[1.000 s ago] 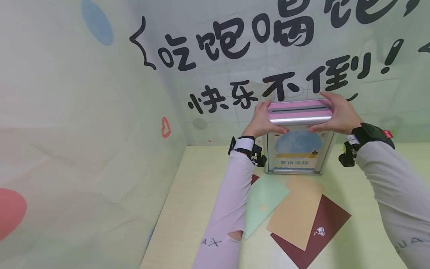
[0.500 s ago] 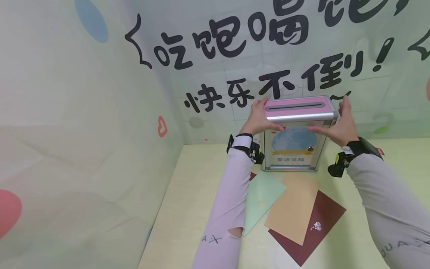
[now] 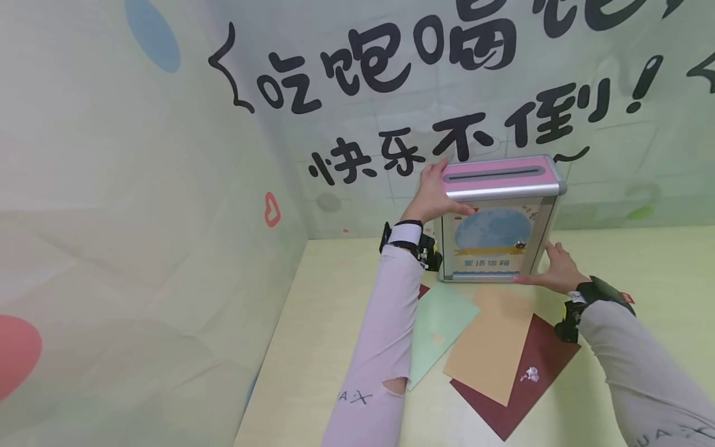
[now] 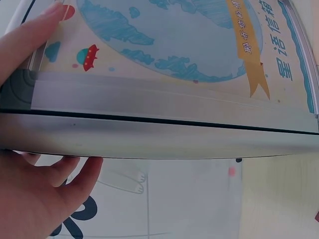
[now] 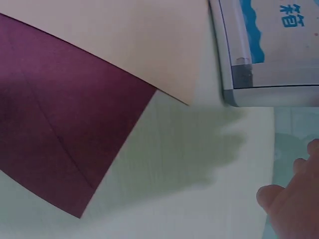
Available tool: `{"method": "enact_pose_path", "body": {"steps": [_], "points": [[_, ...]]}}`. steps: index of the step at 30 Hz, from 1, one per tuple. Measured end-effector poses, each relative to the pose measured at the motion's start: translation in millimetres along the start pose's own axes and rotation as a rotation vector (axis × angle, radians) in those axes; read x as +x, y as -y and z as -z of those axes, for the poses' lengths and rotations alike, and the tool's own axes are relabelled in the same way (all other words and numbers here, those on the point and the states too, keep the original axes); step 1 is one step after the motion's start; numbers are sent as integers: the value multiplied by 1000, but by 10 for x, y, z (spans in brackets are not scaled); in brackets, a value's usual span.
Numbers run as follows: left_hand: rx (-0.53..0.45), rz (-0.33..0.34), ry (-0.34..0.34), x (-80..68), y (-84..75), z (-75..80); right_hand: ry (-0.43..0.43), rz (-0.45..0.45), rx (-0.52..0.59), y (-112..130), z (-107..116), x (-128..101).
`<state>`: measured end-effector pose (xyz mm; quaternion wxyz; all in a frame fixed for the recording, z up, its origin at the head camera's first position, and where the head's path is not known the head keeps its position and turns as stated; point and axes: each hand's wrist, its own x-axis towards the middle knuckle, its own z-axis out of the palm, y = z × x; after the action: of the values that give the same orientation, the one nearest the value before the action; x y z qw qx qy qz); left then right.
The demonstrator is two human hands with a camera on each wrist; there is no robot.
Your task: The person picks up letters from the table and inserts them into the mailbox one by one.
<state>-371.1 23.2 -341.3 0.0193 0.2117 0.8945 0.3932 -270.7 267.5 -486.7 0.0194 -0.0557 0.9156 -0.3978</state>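
A: Where is the letter box placed?

B: It is stood upright at the back wall, slot up. Its upper left corner is gripped by the left hand.

A: And the right hand?

B: It is laid open at the lower right corner, fingers straight. Three envelopes are spread just in front.

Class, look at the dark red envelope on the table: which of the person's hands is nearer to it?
Right. The right hand sits low by the box's bottom corner, just above the dark red envelope; the left hand grips the box's top, farther away.
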Motion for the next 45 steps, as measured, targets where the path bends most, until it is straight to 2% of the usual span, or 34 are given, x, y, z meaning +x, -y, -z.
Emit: {"method": "enact_pose_path", "body": {"steps": [6, 9, 15, 19, 22, 26, 29, 45], "points": [[-5, -9, -4, 10, -26, -9, 136, -118, -105, -48, -145, -120], [-5, -7, -4, 5, -24, -12, 171, -158, -156, -137, -267, -158], [-7, 1, -12, 3, -28, -15, 169, -163, -211, -194, -433, -217], [-7, -3, -10, 0, -17, -11, 149, -94, -290, -80, -480, -288], [-3, -12, -9, 4, -11, -7, 118, -61, -341, -112, -564, -302], [-14, -3, -11, -7, -16, 2, 124, -106, -351, -219, -687, -276], [-20, -4, -11, -12, -18, 1, 135, -127, -363, -209, -723, -280], [-12, -5, -22, -1, -3, -31, 176, -179, -401, -59, -702, -274]]}}
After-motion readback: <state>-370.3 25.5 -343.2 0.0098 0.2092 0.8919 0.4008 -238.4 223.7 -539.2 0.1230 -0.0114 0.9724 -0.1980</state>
